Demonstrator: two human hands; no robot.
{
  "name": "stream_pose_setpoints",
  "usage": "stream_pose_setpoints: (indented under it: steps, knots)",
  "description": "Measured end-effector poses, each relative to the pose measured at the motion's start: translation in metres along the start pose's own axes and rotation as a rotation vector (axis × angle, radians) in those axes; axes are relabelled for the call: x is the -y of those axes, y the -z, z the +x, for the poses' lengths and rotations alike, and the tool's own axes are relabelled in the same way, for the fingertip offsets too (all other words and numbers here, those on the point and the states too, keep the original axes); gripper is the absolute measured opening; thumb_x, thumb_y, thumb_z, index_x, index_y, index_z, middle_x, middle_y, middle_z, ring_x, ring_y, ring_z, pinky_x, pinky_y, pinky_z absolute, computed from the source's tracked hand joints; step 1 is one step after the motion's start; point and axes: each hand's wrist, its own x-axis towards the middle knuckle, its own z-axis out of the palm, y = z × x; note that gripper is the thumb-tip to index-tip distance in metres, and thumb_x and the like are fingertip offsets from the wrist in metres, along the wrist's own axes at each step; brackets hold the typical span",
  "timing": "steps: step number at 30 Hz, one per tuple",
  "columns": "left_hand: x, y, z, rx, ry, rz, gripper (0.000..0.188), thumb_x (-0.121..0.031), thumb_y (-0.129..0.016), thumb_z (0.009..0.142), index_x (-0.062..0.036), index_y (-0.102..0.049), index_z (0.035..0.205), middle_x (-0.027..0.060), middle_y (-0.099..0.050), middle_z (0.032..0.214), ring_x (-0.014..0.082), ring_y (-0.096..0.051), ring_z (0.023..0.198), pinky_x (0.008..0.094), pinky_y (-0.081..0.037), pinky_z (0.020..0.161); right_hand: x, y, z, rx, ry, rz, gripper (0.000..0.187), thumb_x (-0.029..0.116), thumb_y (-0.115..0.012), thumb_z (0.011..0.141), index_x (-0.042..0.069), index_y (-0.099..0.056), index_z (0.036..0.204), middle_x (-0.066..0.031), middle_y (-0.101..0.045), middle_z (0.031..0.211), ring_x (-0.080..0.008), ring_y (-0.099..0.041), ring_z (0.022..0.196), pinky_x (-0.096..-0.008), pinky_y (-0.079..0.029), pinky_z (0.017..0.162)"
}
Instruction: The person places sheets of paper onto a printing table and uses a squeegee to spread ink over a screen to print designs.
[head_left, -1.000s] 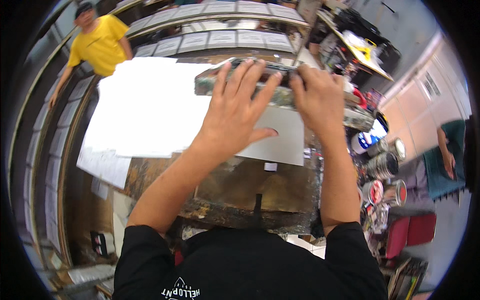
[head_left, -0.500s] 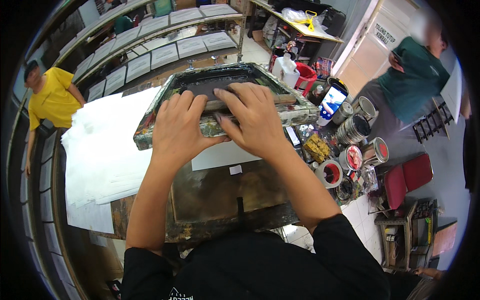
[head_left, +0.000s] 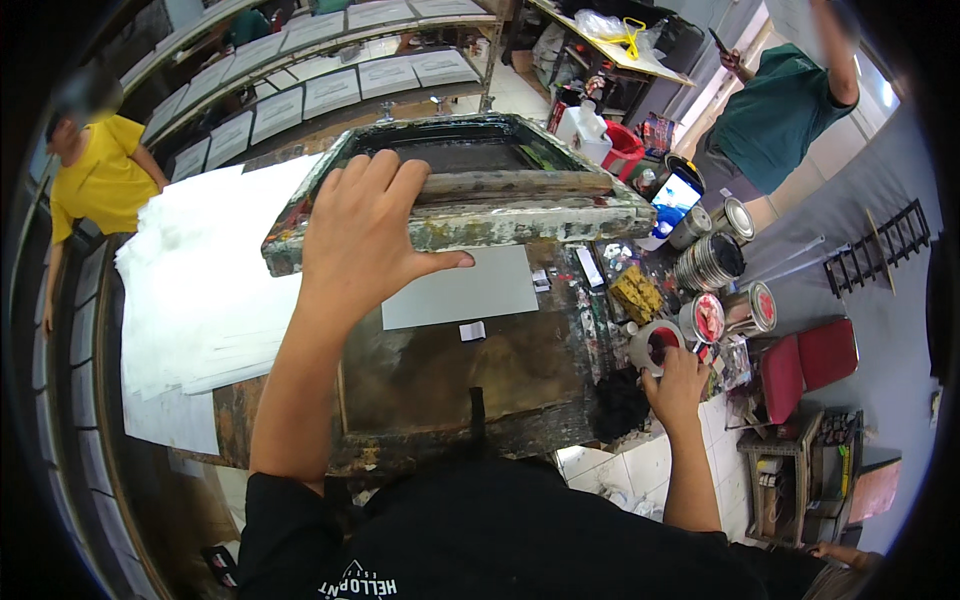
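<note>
A paint-stained screen printing frame (head_left: 530, 225) stands tilted, its near edge raised above the table. My left hand (head_left: 362, 235) grips that edge at its left part, fingers bent over the rim and thumb stretched out to the right. Inside the frame lies a squeegee with a wooden handle (head_left: 520, 184), partly behind my left fingers. Below the raised edge, a pale sheet of paper (head_left: 460, 290) lies on the table. At the right, my right hand (head_left: 678, 388) is over the ink pots beside a tub with red ink (head_left: 655, 342), thumb and fingers apart; its fingertips are partly hidden.
A large stack of white paper (head_left: 210, 290) covers the left of the table. A black rag-like bundle (head_left: 620, 405), a yellow sponge (head_left: 636, 293), a lit phone (head_left: 677, 195) and several cans (head_left: 708, 262) crowd the right. People stand at far left and far right.
My right hand has left the frame's near edge and moved down right to the ink pots. My left hand stays on the frame. The person in green has shifted and raised an arm.
</note>
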Motion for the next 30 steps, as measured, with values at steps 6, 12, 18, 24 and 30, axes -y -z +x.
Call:
stream_pose_setpoints:
  steps: [6, 12, 18, 24, 30]
  knots:
    - [0.005, 0.002, -0.004, -0.044, -0.018, -0.052, 0.081, -0.059, -0.093, 0.056, -0.0050, -0.066, 0.110, 0.0087, -0.058, 0.097, 0.0320, -0.058, 0.093, 0.0448, -0.048, 0.084, -0.011, -0.020, 0.003, -0.057, 0.209, -0.008, 0.034, 0.020, -0.077, 0.087, 0.007, -0.066, 0.116, -0.0132, -0.067, 0.108, -0.0335, -0.062, 0.110, -0.0532, -0.038, 0.102]
    - [0.005, -0.001, -0.013, -0.024, -0.005, -0.051, 0.082, -0.062, -0.091, 0.056, -0.0061, -0.065, 0.110, 0.0074, -0.055, 0.096, 0.0288, -0.057, 0.093, 0.0427, -0.046, 0.085, 0.015, 0.006, 0.010, -0.085, 0.116, 0.026, 0.034, 0.015, -0.073, 0.089, 0.005, -0.065, 0.120, -0.0125, -0.068, 0.108, -0.0331, -0.063, 0.109, -0.0536, -0.036, 0.099]
    - [0.000, -0.007, -0.021, -0.002, -0.015, -0.025, 0.081, -0.065, -0.088, 0.059, -0.0077, -0.064, 0.111, 0.0067, -0.053, 0.097, 0.0275, -0.055, 0.093, 0.0413, -0.044, 0.085, 0.071, 0.027, 0.016, -0.198, 0.258, 0.231, 0.032, 0.011, -0.076, 0.084, 0.008, -0.066, 0.114, -0.0092, -0.067, 0.103, -0.0308, -0.062, 0.104, -0.0521, -0.036, 0.095]
    - [-0.009, -0.017, -0.046, -0.021, -0.036, 0.004, 0.078, -0.064, -0.087, 0.061, -0.0083, -0.061, 0.110, 0.0056, -0.051, 0.096, 0.0259, -0.053, 0.092, 0.0398, -0.043, 0.084, 0.110, -0.008, 0.027, -0.101, 0.341, 0.216, 0.044, 0.013, -0.076, 0.078, 0.006, -0.067, 0.121, -0.0115, -0.071, 0.114, -0.0328, -0.063, 0.112, -0.0571, -0.037, 0.098]
    - [-0.015, -0.034, -0.075, -0.044, -0.061, 0.023, 0.081, -0.063, -0.087, 0.064, -0.0061, -0.064, 0.116, 0.0053, -0.053, 0.094, 0.0242, -0.054, 0.086, 0.0388, -0.044, 0.081, 0.112, -0.029, 0.021, -0.070, 0.338, 0.226, 0.045, 0.016, -0.075, 0.079, 0.006, -0.066, 0.122, -0.0122, -0.071, 0.116, -0.0340, -0.063, 0.115, -0.0616, -0.037, 0.100]
